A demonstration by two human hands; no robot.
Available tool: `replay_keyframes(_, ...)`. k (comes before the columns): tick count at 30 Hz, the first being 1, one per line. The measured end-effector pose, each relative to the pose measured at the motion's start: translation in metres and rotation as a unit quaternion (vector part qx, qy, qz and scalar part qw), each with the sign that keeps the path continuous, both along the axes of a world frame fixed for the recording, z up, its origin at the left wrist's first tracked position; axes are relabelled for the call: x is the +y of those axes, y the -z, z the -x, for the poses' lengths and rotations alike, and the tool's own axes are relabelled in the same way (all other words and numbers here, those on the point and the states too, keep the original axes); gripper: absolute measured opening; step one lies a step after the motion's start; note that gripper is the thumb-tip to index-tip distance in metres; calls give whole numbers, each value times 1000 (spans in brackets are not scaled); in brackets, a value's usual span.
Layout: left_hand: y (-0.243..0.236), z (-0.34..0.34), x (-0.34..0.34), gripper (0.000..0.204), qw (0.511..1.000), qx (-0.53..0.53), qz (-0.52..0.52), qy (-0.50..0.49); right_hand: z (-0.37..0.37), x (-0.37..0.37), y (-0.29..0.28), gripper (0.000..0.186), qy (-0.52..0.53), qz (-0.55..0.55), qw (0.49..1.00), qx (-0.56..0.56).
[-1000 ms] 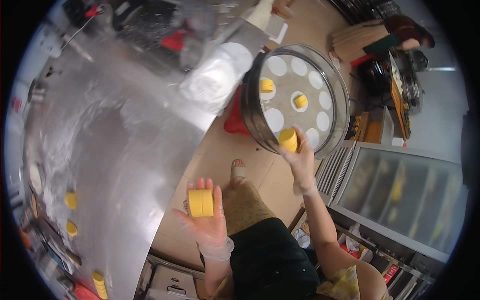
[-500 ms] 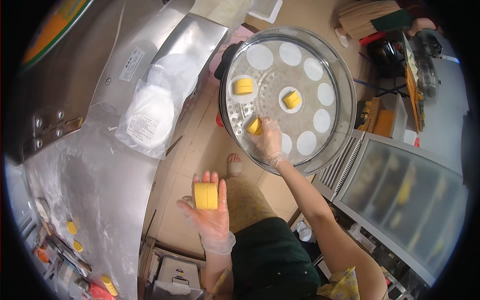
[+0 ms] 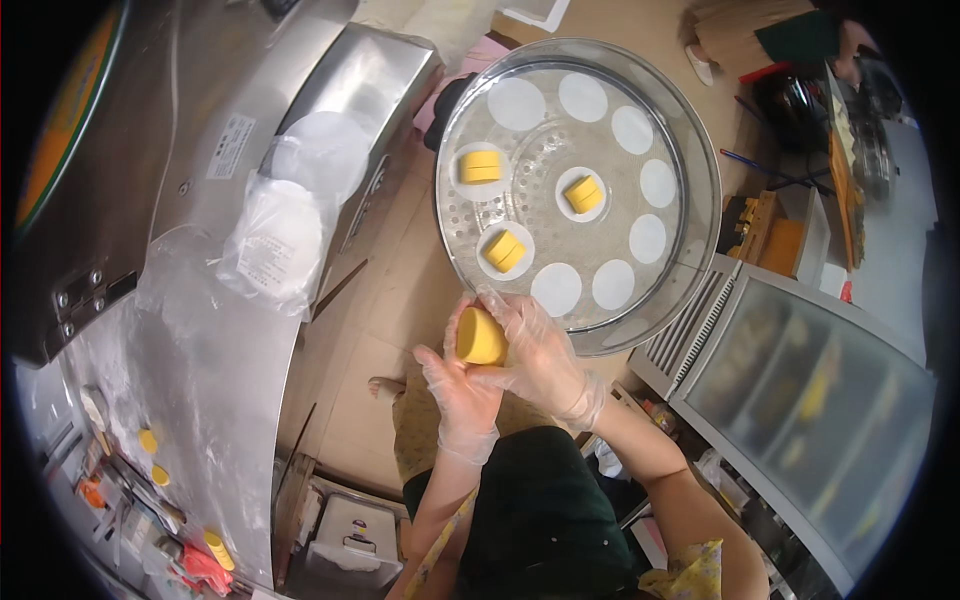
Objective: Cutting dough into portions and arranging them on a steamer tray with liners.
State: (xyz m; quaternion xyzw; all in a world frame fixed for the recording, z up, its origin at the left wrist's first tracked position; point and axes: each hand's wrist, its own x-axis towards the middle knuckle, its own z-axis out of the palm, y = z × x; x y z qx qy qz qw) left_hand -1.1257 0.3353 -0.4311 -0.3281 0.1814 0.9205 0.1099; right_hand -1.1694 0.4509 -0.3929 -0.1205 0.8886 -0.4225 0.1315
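Note:
My left hand and my right hand, both in clear plastic gloves, meet around a yellow dough cylinder; my left supports it while my right grips it from the right. Just beyond them, a round perforated metal steamer tray holds several white paper rounds. Three of these rounds carry short yellow pieces, each with a cut line: one at left, one at centre and one near the front left.
A steel worktable at left carries bagged paper rounds, yellow pieces and tools. A cabinet with a frosted glass top stands at right, beside wooden boxes. A person is at the top right, near dark pots.
My right hand has placed a yellow piece at the tray's front left and come back down to the piece in my left hand, which has risen to meet it.

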Motion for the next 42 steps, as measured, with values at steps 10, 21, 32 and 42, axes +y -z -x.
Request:
replay_keyframes(10,11,-10,4,86,954,109,247,129,-20,91,58,74,140,-178,974,-28)
replay_keyframes(21,12,-31,-20,82,960,51,254,105,-26,103,135,76,34,-315,948,24)
replay_keyframes(32,-2,-89,-87,76,971,46,234,-18,-25,47,46,58,157,-198,967,37)
replay_keyframes(42,-59,-225,-284,36,912,20,240,-331,-135,-314,-50,53,-220,101,970,12)
